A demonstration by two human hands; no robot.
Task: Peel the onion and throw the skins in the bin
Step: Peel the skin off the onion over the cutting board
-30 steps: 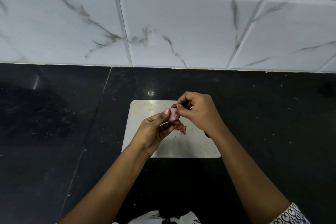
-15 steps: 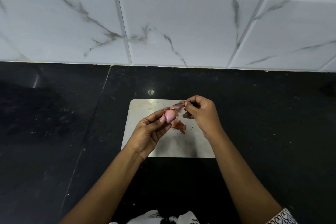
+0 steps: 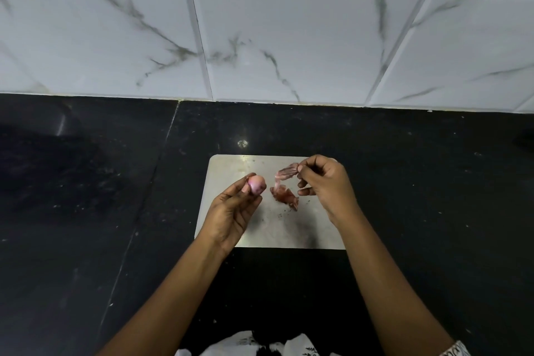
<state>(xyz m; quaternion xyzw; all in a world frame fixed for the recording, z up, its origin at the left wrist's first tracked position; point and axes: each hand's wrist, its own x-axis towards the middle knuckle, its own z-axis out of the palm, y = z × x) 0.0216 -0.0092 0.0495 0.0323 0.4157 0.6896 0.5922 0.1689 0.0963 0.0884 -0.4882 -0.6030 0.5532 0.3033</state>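
A small pink onion sits between the thumb and fingertips of my left hand, held above the left part of a steel cutting board. My right hand pinches a pale pink strip of skin that hangs free, apart from the onion. A reddish pile of peeled skins lies on the board between my hands. No bin is in view.
The board lies on a black stone counter, with a white marble-tile wall behind it. Tiny skin crumbs dot the board. A patterned white garment shows at the bottom edge.
My hands were together at the onion; the right hand has pulled a strip of skin off and moved right, while the left hand has carried the onion slightly left.
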